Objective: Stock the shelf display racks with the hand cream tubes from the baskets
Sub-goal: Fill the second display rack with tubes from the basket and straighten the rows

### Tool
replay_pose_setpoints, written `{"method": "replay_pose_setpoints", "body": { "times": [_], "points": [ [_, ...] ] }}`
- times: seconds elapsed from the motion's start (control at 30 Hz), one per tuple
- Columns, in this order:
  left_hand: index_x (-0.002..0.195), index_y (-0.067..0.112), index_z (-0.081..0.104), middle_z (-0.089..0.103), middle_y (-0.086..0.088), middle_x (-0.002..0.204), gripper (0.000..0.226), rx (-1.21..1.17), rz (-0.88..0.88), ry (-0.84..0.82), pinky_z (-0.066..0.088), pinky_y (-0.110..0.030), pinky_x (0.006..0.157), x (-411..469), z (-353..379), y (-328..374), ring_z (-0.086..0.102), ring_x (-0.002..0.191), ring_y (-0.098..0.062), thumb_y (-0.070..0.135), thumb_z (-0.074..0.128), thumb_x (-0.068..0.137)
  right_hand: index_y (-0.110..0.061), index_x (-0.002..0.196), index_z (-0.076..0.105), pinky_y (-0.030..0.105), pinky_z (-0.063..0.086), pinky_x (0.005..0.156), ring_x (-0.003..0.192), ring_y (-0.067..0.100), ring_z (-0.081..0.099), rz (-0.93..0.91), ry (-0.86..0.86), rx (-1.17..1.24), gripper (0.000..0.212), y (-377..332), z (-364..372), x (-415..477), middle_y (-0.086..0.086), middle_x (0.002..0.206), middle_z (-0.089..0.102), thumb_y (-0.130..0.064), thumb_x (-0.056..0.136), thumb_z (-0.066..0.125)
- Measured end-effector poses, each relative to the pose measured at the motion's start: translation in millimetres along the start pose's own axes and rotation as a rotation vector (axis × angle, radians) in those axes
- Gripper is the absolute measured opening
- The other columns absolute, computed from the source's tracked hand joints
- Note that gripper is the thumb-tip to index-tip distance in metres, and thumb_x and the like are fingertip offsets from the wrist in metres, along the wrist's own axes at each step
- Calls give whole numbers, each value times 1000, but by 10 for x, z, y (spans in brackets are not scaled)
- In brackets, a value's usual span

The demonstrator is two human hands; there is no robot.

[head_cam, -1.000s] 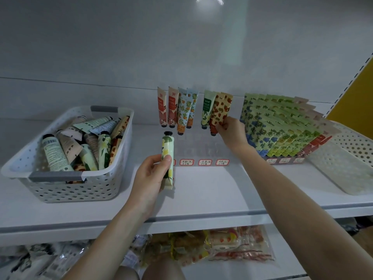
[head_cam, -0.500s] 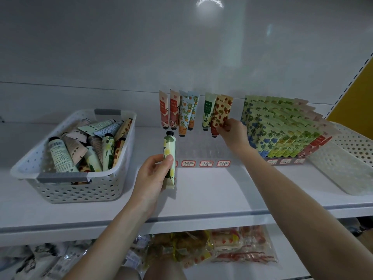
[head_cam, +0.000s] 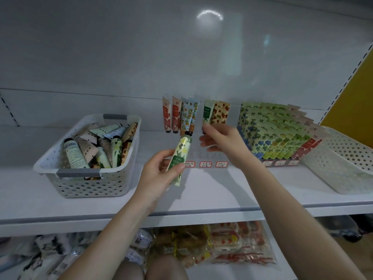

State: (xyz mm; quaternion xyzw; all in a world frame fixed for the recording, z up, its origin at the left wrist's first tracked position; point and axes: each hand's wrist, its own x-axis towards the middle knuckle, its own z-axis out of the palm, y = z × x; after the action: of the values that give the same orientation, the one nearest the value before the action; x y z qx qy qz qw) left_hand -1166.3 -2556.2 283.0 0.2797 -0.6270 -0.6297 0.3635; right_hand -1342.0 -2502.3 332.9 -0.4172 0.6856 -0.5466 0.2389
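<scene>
Left hand [head_cam: 159, 172] grips a tube [head_cam: 179, 158], likely light and squashy, round its middle, cap toward twelve o'clock; right hand [head_cam: 220, 140] hovers at two o'clock, fingers loose, empty.

Dim, bluish light – a lamp glare on the back panel [head_cam: 210, 14] – edges bowed, soft

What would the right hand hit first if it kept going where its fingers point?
Probably the cap of the yellow tube in the left hand; the right hand points toward it, though depth is unclear.
</scene>
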Motion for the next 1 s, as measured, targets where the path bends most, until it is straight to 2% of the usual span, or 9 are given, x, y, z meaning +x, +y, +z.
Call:
{"method": "replay_pose_setpoints", "body": {
  "times": [0.1,0.2,0.3,0.43,0.57,0.7,0.8,1.0],
  "points": [
    [103,31,61,65,5,95,31,73,56,-21,50,-26,76,-81,-15,64,60,90,-15,11,69,81,-18,100,60,22,54,65,75,15,67,26,-170,20,20,-147,98,-175,3,88,69,-35,90,56],
    [107,26,62,64,3,91,32,95,59,-2,49,-21,68,-159,-47,115,60,85,-13,13,70,80,-17,93,63,21,55,62,67,14,66,46,-165,132,8,-158,134,-272,6,82,69,-19,85,64],
    [102,19,64,65,-1,88,24,-93,-25,70,52,-19,62,-196,-92,141,63,79,-12,9,68,80,-6,90,62,18,55,58,59,13,65,124,-124,346,6,-122,91,-344,10,75,67,-8,86,62],
    [86,13,66,67,-9,86,13,-211,-24,175,57,-27,72,-216,-137,193,64,80,-19,1,64,82,-2,90,59,20,56,61,64,15,68,197,-146,465,4,-68,24,-433,12,76,68,-4,88,57],
    [87,12,64,66,-6,84,12,-130,81,224,57,-18,68,-209,-143,255,63,78,-14,1,62,85,-7,91,59,27,55,74,76,16,66,164,-201,194,9,-48,-37,-480,6,83,66,-1,86,60],
    [82,20,65,67,4,80,19,134,251,208,54,-21,71,-154,-150,287,64,73,-7,1,65,82,-13,90,66,16,52,70,72,5,64,-18,-244,-150,14,-50,-10,-514,0,82,67,-4,79,70],
    [85,15,67,66,10,79,15,231,319,173,50,-15,68,-144,-113,284,62,72,0,0,64,83,-10,93,69,19,55,69,69,4,64,-118,-281,-246,14,-64,71,-527,-4,82,68,-7,80,71],
    [93,10,67,65,4,85,14,289,352,127,48,-10,69,-101,-40,227,60,80,-5,0,63,84,-15,97,71,24,54,77,79,6,65,-235,-259,-395,17,-19,186,-529,-5,88,69,-18,80,71]
  ]
}}
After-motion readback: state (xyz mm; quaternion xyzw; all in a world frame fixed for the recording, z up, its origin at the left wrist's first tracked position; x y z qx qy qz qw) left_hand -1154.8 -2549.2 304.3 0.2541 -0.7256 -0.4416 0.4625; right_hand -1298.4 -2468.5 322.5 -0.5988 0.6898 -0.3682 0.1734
